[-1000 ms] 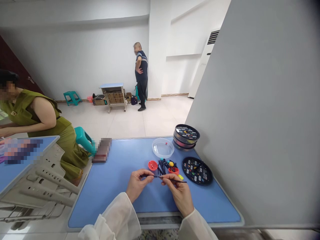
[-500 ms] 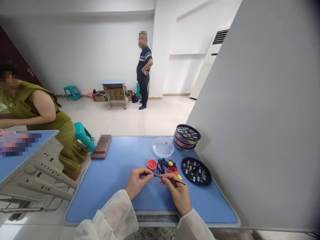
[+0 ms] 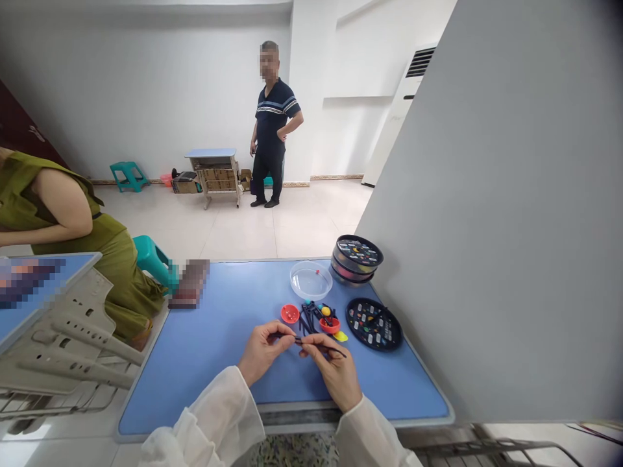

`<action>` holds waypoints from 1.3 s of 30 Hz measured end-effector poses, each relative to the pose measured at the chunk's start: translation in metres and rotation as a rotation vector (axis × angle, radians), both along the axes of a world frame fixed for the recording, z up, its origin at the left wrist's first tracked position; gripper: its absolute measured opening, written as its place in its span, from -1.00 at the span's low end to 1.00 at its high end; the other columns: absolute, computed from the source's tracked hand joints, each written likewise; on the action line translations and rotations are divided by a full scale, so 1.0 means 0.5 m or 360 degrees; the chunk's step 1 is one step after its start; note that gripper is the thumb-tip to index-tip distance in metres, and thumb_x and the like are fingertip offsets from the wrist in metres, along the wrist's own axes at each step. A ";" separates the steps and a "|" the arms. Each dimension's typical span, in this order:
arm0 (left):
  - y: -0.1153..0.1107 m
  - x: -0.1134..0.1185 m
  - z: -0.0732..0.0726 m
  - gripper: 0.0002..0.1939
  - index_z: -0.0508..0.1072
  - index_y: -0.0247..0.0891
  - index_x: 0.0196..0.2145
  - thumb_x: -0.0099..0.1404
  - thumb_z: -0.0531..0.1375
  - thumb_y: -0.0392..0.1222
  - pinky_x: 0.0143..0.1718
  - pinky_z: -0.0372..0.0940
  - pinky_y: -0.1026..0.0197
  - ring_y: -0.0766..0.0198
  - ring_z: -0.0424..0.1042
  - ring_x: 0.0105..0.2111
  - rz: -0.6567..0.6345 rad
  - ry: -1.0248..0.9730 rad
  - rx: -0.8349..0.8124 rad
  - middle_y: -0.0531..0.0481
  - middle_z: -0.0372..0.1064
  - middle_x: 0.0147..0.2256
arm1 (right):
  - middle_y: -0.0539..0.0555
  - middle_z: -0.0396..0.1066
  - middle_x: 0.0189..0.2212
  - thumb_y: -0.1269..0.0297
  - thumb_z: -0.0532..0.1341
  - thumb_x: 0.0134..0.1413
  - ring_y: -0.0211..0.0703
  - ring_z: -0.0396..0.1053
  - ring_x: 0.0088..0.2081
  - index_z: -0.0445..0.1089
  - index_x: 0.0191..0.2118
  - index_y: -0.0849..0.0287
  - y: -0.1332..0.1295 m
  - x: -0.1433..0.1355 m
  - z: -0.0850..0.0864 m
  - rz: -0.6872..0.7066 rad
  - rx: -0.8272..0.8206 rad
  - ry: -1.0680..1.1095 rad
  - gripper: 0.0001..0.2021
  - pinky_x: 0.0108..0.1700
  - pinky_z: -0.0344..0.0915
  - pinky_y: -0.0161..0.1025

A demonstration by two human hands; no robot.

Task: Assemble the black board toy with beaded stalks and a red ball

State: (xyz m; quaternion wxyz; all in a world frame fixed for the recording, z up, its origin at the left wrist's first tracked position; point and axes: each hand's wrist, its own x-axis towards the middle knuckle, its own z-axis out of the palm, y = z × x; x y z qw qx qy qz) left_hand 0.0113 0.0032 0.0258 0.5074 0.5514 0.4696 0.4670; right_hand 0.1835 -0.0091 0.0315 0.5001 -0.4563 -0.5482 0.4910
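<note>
Over the blue table (image 3: 209, 383), my left hand (image 3: 264, 352) pinches one end of a thin black rod (image 3: 335, 351). My right hand (image 3: 335, 371) grips the same side of the work, and the rod's far part sticks out past its fingers to the right. Both sets of fingertips nearly meet; whether the black length is one piece or two joined there I cannot tell. Just beyond the hands lie several loose black sticks (image 3: 307, 319), a red half-shell (image 3: 290, 314) with tiny bits in it, another red cup (image 3: 330, 325), a yellow ball (image 3: 326, 311) and a flat yellow piece (image 3: 341, 336).
A clear round dish (image 3: 310, 285) lies behind the parts. To its right stand stacked round containers (image 3: 357, 259), with a black printed disc (image 3: 374, 324) in front. A grey partition (image 3: 511, 214) borders the right side. One person (image 3: 275, 123) stands far off; another (image 3: 68, 214) sits left.
The view has shifted slightly, so the table appears a little further left. The standing person has turned more toward me and lowered one arm. My hands keep the same pinching hold.
</note>
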 end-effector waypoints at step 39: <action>0.000 -0.007 0.003 -0.79 0.58 -0.26 -0.43 0.14 0.29 -0.06 -0.20 0.39 0.15 0.14 0.48 -0.23 -0.0133 -0.0157 0.0252 -0.16 0.51 -0.29 | 0.05 0.52 -0.44 -0.05 0.08 0.13 -0.18 0.45 -0.55 0.35 -0.09 0.11 -0.019 -0.004 0.015 0.0215 -0.0011 0.0042 -0.62 -0.45 0.37 -0.25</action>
